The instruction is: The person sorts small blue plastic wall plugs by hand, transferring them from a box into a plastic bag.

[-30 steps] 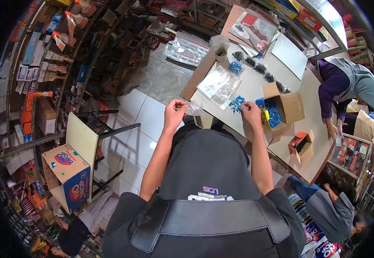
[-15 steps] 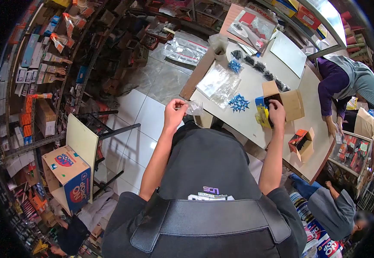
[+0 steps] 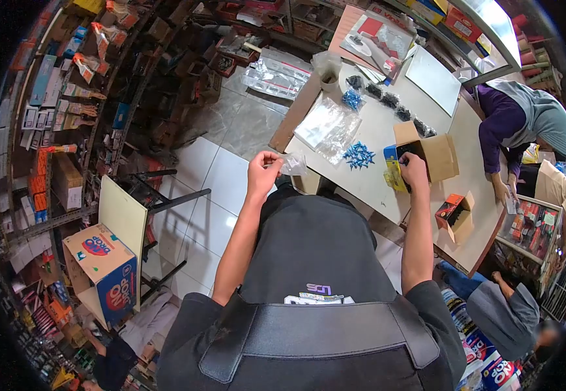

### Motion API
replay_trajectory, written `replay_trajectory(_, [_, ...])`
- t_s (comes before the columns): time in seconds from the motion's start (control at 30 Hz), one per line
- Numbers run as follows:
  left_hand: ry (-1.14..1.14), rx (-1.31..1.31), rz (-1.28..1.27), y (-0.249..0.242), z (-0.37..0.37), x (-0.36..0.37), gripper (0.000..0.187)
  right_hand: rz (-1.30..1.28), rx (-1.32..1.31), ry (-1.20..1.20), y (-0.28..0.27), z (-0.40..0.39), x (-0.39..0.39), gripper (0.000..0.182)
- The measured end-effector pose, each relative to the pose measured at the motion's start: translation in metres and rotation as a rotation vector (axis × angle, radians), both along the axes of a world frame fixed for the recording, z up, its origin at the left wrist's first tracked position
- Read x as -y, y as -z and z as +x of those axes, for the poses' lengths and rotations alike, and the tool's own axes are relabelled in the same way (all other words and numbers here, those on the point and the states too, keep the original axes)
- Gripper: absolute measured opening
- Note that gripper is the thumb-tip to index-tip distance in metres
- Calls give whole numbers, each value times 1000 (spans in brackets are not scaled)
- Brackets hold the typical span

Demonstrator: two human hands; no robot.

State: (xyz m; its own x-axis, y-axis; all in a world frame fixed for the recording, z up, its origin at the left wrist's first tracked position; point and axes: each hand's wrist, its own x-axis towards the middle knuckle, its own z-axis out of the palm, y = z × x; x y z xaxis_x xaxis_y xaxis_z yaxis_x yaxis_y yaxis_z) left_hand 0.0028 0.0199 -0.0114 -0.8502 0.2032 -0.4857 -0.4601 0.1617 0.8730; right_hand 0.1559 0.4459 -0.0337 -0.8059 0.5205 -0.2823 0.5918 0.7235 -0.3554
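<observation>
Our left hand (image 3: pixel 264 177) pinches the bag (image 3: pixel 294 165), and our right hand (image 3: pixel 414 172), its grip hidden from us, should work in the box (image 3: pixel 438 158) without tipping it.

Right hand (image 3: pixel 414 171): moved from blue pile (image 3: pixel 359 156) to open box (image 3: pixel 442 156) by the counter's (image 3: pixel 377 192) front edge
Blue pile: now fully uncovered

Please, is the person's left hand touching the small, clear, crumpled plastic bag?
Touching. The head view shows the left hand pinching the small, clear, crumpled plastic bag at its edge.
</observation>
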Motion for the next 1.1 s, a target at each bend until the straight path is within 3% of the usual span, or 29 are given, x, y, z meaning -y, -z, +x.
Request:
replay_trajectory(0.3, [-36,-27,-4,1,1,-2,13,-99,-38,82,-14,4,8,20])
replay_trajectory(0.5, [1,4,-5,-2,-1,2,16,-87,-224,262,-22,19,13,24])
replay_trajectory(0.57, [2,17,-19,-3,-2,2,16,-214,-353,403,-21,22,12,21])
replay_trajectory(0.7, [12,27,-14,-4,-4,-1,17,-291,-469,443,-25,22,11,17])
replay_trajectory(0.77, [14,16,-1,-3,-5,-2,17,-568,-538,536,-27,20,11,21])
replay_trajectory(0.8, [14,16,-1,-4,-6,-4,17,-569,-538,536,-27,17,12,21])
replay_trajectory(0.87, [15,15,-25,-6,-7,-5,16,-981,-719,691,-24,11,19,25])
replay_trajectory(0.9, [15,15,-25,-6,-7,-5,16,-981,-718,691,-27,8,24,25])
replay_trajectory(0.97, [22,15,-26,-7,-7,-5,16,-1217,-801,692,-31,1,37,25])
replay_trajectory(1.07, [16,12,-18,-5,-6,-4,15,-1225,-697,603,-27,-9,58,24])
replay_trajectory(1.1, [16,13,-17,-4,-6,-4,15,-1118,-582,542,-26,-12,65,24])
